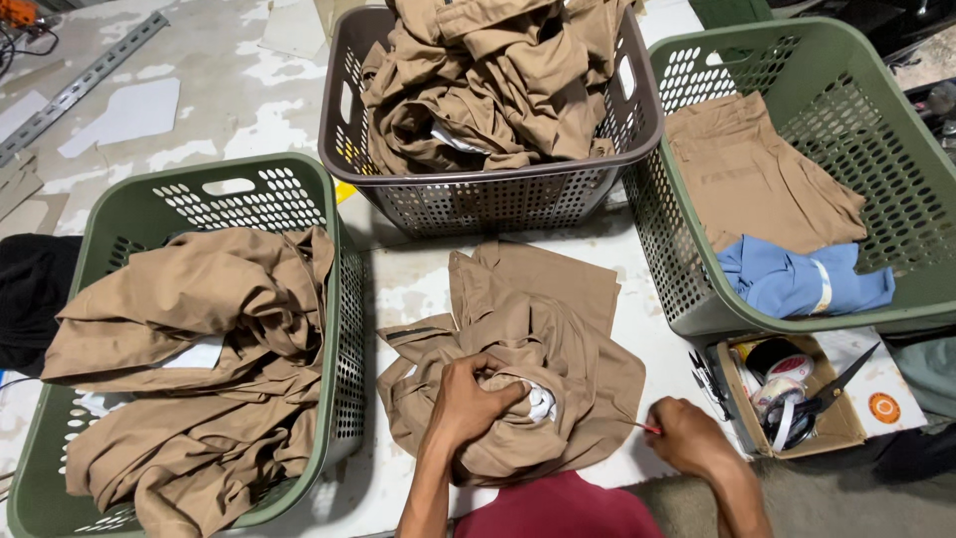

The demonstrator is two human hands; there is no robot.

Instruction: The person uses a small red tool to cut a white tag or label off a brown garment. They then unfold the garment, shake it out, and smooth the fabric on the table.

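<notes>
The left hand [468, 403] has its grip closed on a bunched fold of the tan garment [528, 359] lying on the white surface [418, 284] between the baskets. The right hand [687, 438] pinches a small red-tipped tool [649, 429] just beside the cloth — a slip could likely nick the fabric or the left fingers. The open box of scissors and tape [797, 399] sits near the right wrist — easily knocked.

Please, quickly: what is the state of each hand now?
Left hand: closed, gripping the tan garment on the table.
Right hand: closed, pinching a small red-tipped tool.
</notes>
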